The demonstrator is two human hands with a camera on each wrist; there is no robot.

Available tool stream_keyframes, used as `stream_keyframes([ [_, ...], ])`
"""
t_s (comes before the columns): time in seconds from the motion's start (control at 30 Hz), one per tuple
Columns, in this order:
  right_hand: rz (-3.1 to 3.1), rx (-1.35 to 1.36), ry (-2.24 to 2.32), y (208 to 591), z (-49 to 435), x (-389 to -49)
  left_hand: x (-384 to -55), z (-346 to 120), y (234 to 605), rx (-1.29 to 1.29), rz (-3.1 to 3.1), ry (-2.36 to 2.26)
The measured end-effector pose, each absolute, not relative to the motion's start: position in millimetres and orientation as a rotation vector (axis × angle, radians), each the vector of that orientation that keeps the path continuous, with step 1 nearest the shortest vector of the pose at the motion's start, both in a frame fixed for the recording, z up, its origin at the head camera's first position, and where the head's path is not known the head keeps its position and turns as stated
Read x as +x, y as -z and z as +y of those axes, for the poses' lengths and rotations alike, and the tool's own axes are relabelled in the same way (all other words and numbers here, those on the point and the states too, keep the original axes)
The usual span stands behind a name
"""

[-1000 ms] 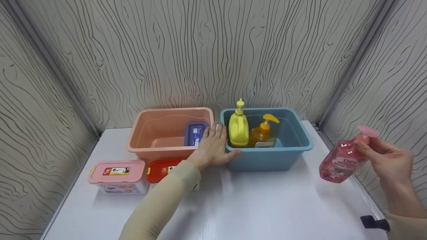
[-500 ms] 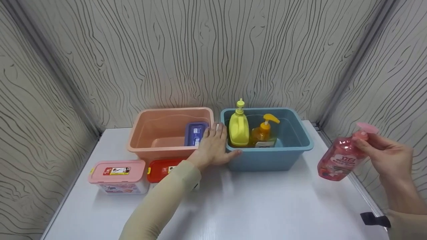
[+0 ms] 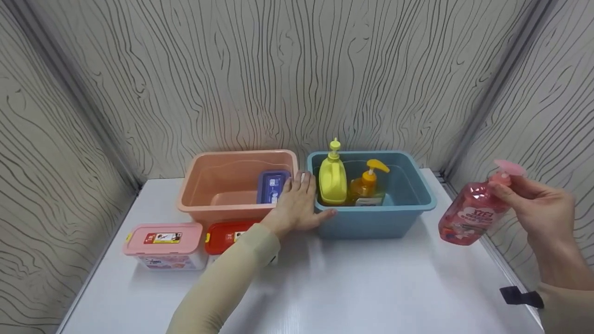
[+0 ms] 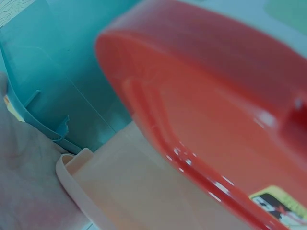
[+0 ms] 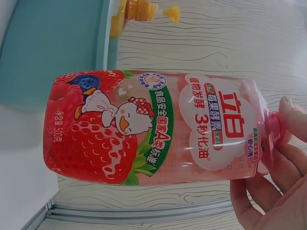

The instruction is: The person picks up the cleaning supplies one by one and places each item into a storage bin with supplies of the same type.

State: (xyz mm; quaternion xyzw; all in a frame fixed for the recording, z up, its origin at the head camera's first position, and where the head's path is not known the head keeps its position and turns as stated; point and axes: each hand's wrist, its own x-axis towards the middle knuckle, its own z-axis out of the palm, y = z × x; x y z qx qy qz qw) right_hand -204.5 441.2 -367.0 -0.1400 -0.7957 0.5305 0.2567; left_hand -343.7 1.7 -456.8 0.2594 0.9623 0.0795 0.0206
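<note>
My right hand (image 3: 545, 208) grips a pink pump bottle of dish soap (image 3: 473, 213) by its neck, tilted, to the right of the blue bin (image 3: 366, 222). The right wrist view shows the bottle's strawberry label (image 5: 110, 143) up close. My left hand (image 3: 297, 202) lies with straight fingers over the facing rims of the peach bin (image 3: 222, 213) and the blue bin. Inside the blue bin stand a yellow pump bottle (image 3: 332, 181) and an orange pump bottle (image 3: 364, 185). A purple-lidded box (image 3: 271, 185) sits in the peach bin.
In front of the peach bin are a pink-lidded tub (image 3: 164, 246) and a red-lidded tub (image 3: 220, 236), the latter partly behind my left forearm. Wood-patterned panels (image 3: 297, 74) enclose the white table (image 3: 362, 287) at the back and sides.
My right hand has brought the dish soap bottle slightly up and to the left, toward the blue bin. The left hand stays in place.
</note>
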Motion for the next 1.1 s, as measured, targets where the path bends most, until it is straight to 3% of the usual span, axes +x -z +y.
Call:
stream_keyframes([
  [0.43,-2.132,-0.285,-1.479,348,431,-212,-345,2,457,0.812,2.991,-0.215],
  [0.73,-2.02,-0.032,-1.559,344,420,-222,-344,2,457,0.805,2.986,-0.223],
  [1.1,-2.031,-0.004,-1.684,333,410,-227,-344,3,458,0.808,2.998,-0.227],
])
